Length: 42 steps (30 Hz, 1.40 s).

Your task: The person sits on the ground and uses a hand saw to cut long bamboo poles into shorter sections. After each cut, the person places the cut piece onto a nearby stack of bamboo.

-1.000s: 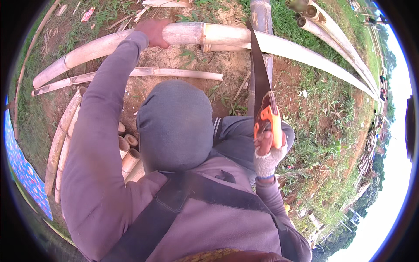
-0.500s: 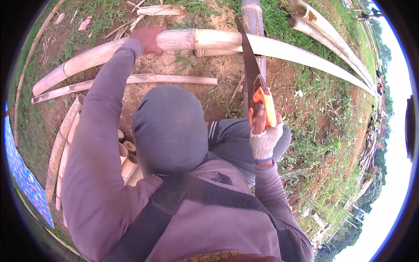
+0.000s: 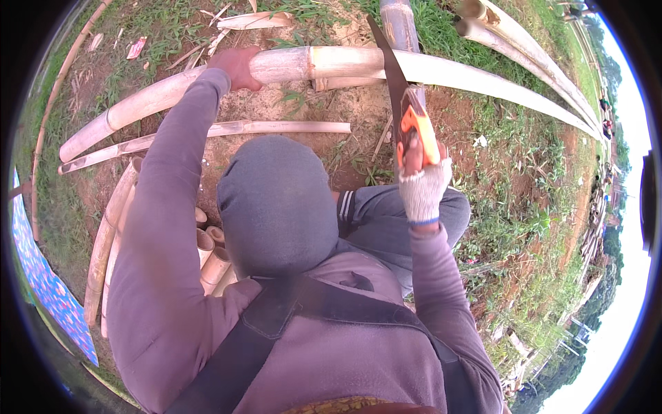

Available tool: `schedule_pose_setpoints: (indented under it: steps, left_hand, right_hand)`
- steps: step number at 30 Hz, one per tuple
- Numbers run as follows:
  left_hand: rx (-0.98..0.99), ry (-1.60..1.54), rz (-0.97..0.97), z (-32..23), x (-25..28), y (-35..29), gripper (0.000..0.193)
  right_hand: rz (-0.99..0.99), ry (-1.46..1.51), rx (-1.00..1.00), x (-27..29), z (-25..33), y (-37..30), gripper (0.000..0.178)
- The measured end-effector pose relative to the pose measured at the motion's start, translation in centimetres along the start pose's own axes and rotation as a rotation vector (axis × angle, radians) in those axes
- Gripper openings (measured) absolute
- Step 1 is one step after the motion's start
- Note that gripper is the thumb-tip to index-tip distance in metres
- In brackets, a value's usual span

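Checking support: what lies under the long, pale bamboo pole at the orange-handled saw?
A thick grey-brown bamboo pole crosses beneath; a pale bamboo piece shows along the near edge. Covered stretches and any contact points can't be seen.

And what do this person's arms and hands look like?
Both arms wear long, dusky purple-grey sleeves. The left hand has no glove. The right hand wears an off-white knitted glove with a blue edge at the wrist; the fingers that show are uncovered.
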State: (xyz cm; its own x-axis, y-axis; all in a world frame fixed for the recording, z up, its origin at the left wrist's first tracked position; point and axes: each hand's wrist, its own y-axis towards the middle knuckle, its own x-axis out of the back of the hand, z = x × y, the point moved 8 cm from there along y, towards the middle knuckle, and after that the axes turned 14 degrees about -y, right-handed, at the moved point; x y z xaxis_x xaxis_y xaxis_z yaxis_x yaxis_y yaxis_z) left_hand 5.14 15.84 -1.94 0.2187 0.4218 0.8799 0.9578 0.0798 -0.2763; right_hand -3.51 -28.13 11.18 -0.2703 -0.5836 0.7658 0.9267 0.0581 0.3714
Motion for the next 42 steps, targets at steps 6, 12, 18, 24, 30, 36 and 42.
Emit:
schedule_pose_setpoints:
  steps: [6, 12, 18, 24, 30, 36, 42]
  left_hand:
    - [-0.053, -0.023, -0.037, 1.1, -4.1, -1.0, 0.101]
    - [-0.023, -0.048, -0.018, -0.3, -1.3, 1.1, 0.099]
    - [-0.011, -0.074, 0.024, 0.6, -1.9, -0.1, 0.098]
    - [-0.047, -0.021, -0.084, 1.0, -2.0, 0.6, 0.096]
    - [-0.085, -0.037, -0.069, 0.5, -2.9, 0.3, 0.096]
    - [-0.038, -0.064, -0.022, 1.7, -3.2, -0.4, 0.095]
    - [-0.054, 0.008, -0.053, 0.1, -1.5, 0.6, 0.096]
  right_hand:
    - [0.083, 0.272, -0.321, 5.2, -3.5, -9.5, 0.016]
    - [-0.010, 0.080, -0.076, -5.3, -1.2, 5.5, 0.026]
    - [0.098, 0.410, -0.249, 0.3, -4.7, -5.5, 0.024]
    - [0.050, 0.303, -0.186, 2.3, -4.8, -5.9, 0.027]
    - [0.079, 0.119, -0.164, -5.3, -2.3, 3.4, 0.024]
    - [0.157, 0.209, -0.277, 2.5, -4.7, -7.7, 0.019]
    - [-0.017, 0.206, -0.083, -1.9, -4.8, -3.5, 0.028]
